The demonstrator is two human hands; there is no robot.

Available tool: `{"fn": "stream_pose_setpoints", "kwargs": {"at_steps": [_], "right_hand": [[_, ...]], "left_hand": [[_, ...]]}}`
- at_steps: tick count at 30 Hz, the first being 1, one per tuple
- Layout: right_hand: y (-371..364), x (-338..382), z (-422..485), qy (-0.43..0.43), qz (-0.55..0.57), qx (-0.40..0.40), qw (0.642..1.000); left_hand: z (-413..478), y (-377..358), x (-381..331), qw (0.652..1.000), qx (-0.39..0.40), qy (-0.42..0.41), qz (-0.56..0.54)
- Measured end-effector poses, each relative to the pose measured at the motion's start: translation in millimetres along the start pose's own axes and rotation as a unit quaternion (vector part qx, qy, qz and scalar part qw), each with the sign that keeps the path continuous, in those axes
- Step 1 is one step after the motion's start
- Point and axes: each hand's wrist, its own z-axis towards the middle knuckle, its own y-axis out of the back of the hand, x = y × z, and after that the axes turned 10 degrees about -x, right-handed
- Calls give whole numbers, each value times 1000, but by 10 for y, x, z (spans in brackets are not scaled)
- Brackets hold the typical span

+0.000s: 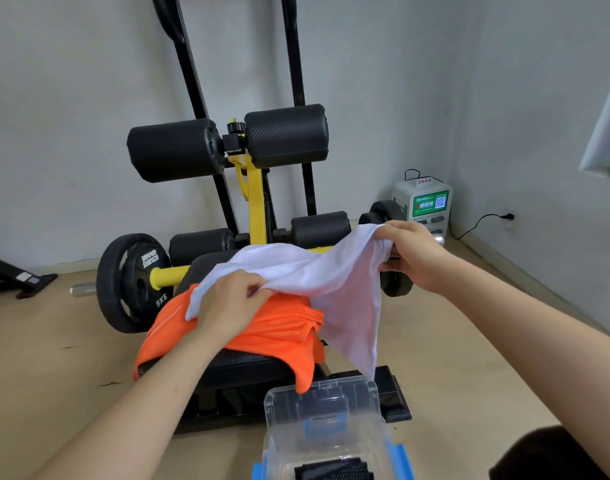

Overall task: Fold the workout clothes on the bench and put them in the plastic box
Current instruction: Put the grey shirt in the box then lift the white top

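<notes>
A black weight plate (130,282) marked 5KG stands on a yellow-sleeved bar at the left of a padded black bench (248,368) in a grey-walled room with a tan floor. Black foam rollers (175,150) on a yellow post (255,195) rise behind the bench. An orange garment (279,330) lies crumpled across the bench pad, spilling over both its sides. One orange corner hangs down to the far rim of the plastic box (324,410). The person's left hand (227,303) is low over the orange cloth, fingers curled and pinching one edge of a white garment (314,268). The white garment stretches up and to the right, lifted off the bench above the orange one. A loose length of it hangs down past the bench's right side toward the box. The clear box, open and fitted with blue latches, sits on the floor at the near end of the bench, between the person's forearms. A dark mesh item (334,471) lies in its bottom. The right hand (414,254) is held higher than the left and grips the other end of the white garment, the cloth bunched in its fingers. Farther right, a white and green charging kiosk (423,202) stands in the corner, and a black cable runs to a wall socket.
</notes>
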Motion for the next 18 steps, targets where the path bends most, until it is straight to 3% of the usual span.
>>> {"fn": "stream_pose_setpoints", "kwargs": {"at_steps": [3, 8, 12, 15, 18], "right_hand": [[45, 9, -10, -4, 23, 15, 1000], [-3, 83, -156, 69, 5, 103, 992], [-188, 154, -353, 210, -114, 128, 963], [-245, 204, -450, 250, -75, 98, 960], [-160, 252, -442, 222, 2, 49, 974]], "left_hand": [[111, 114, -176, 979, -14, 67, -192], [241, 299, -597, 891, -8, 163, -423], [254, 298, -967, 846, 32, 164, -506], [236, 267, -1116, 827, 40, 151, -540], [174, 182, -1125, 817, 73, 149, -553]]}}
